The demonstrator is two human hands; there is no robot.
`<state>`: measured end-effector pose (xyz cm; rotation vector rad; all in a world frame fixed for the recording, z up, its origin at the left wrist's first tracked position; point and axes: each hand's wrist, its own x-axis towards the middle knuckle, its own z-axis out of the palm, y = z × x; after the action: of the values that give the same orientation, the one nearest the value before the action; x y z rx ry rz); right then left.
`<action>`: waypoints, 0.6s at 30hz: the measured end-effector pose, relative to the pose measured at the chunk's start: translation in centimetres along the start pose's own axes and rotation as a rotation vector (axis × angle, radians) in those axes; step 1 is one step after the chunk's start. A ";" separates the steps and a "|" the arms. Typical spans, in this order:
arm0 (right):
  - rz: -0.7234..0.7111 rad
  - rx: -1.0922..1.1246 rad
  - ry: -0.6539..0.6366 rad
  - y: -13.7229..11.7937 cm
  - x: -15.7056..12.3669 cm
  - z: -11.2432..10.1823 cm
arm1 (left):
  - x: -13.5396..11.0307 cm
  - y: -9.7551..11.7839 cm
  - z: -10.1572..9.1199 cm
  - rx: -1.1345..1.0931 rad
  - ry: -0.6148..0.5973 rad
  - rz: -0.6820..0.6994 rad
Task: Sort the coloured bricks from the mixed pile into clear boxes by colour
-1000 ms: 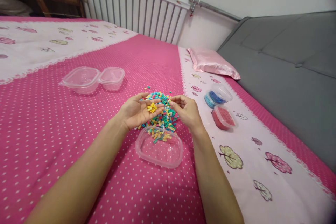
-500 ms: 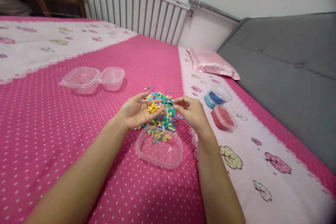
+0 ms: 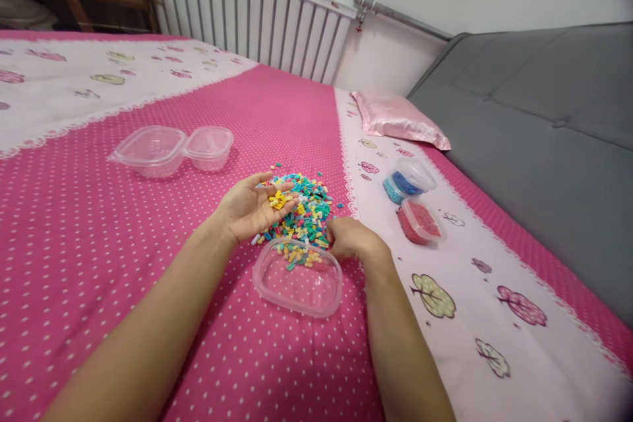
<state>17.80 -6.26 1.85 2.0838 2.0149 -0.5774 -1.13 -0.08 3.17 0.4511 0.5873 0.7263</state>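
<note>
Palm up over the left side of a heap of small coloured toy bricks (image 3: 311, 211), my left hand (image 3: 250, 211) carries several yellow toy bricks (image 3: 279, 200) on its outstretched fingers. My right hand (image 3: 349, 237) is at the heap's right edge, knuckles up and fingers curled down; its fingertips are hidden, so what they pinch, if anything, cannot be made out. A clear plastic tub (image 3: 297, 306) is just in front of the heap, between my forearms. Yellow and green bricks show through its far side.
Two clear, lidded-looking tubs (image 3: 153, 145) stand at the left on the pink dotted bedspread (image 3: 237, 356). To the right are a tub of red pieces (image 3: 419, 221) and tubs with blue pieces (image 3: 408, 183). Farther back are a pink pillow (image 3: 395, 120), a grey headboard (image 3: 534, 99) and a radiator (image 3: 267, 13).
My right hand has dropped from beside my left fingertips to the heap's right edge, its fingers turned downward. My left hand has shifted slightly left, still carrying the yellow toy bricks.
</note>
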 end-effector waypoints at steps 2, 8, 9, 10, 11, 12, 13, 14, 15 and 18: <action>-0.034 0.038 0.074 0.0 0.4 0.4 | 0.0 0.0 0.0 0.002 -0.003 -0.005; -0.144 0.188 0.244 0.8 1.8 1.4 | -0.1 0.0 0.2 0.001 0.008 -0.004; -0.146 0.224 0.275 0.9 2.1 1.5 | -0.1 0.0 0.2 0.002 0.010 -0.002; -0.143 0.267 0.315 0.9 2.4 1.6 | 0.0 0.0 0.2 0.004 0.013 0.000; -0.138 0.317 0.359 1.0 2.6 1.7 | 0.0 0.0 0.2 0.007 0.018 0.005; -0.129 0.367 0.400 1.1 2.8 1.8 | 0.0 0.0 0.2 0.008 0.024 0.010; -0.117 0.413 0.435 1.1 3.0 1.8 | 0.0 0.0 0.2 0.010 0.028 0.012; -0.102 0.452 0.464 1.2 3.2 1.8 | 0.0 0.0 0.2 0.011 0.031 0.011; -0.087 0.483 0.490 1.2 3.3 1.8 | 0.0 0.0 0.2 0.013 0.034 0.008; -0.048 0.548 0.574 1.5 3.5 1.6 | 0.0 0.1 0.2 0.013 0.043 0.003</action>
<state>19.04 -3.80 -1.20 2.7840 2.4151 -0.6515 -1.05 -0.10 3.37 0.4495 0.6320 0.7363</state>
